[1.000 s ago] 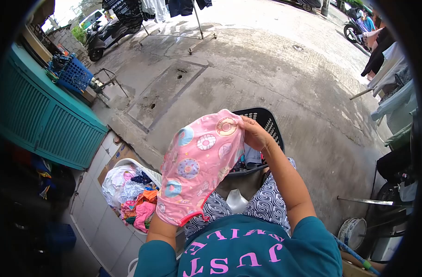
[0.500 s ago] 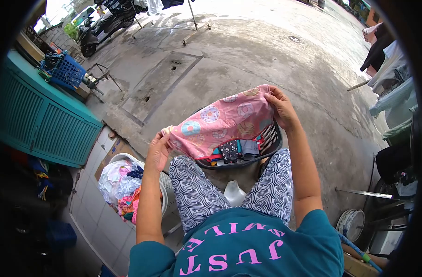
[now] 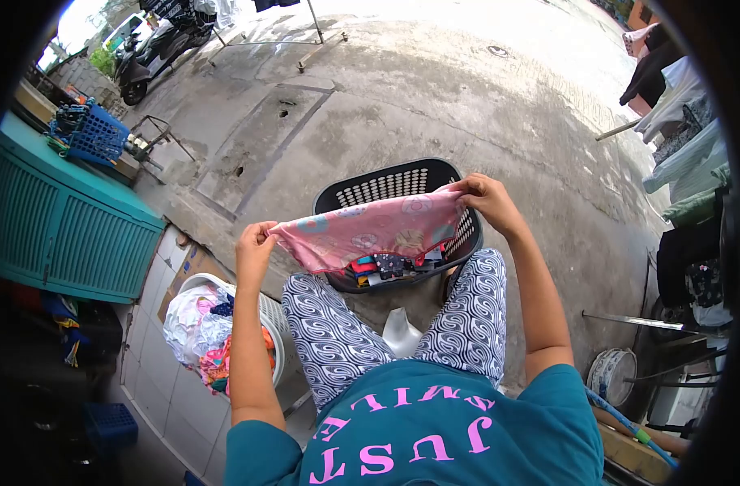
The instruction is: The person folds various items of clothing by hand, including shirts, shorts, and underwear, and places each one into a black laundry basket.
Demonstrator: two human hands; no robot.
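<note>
A pink donut-print cloth (image 3: 366, 235) is stretched between my two hands above a dark laundry basket (image 3: 328, 199). My left hand (image 3: 255, 241) pinches its left corner, and my right hand (image 3: 485, 199) grips the corner on the right. The cloth hangs down in front of the basket's middle and hides part of the inside. Below its lower edge, small folded clothes (image 3: 393, 265) in dark, red and grey colours show at the near end of the basket. The basket stands on the ground just beyond my knees.
To the left, a white basket (image 3: 278, 324) holds heaped clothes (image 3: 193, 322). A teal louvred cabinet (image 3: 78, 219) stands farther left, with a blue crate (image 3: 98, 136) near it. Laundry hangs (image 3: 682, 105) along the right side. A motorbike (image 3: 155, 57) is parked at the back left.
The pink cloth has come down and toward me, its top edge now pulled straighter between my hands. The far rim of the dark basket has come into sight behind it. Both hands keep their hold.
</note>
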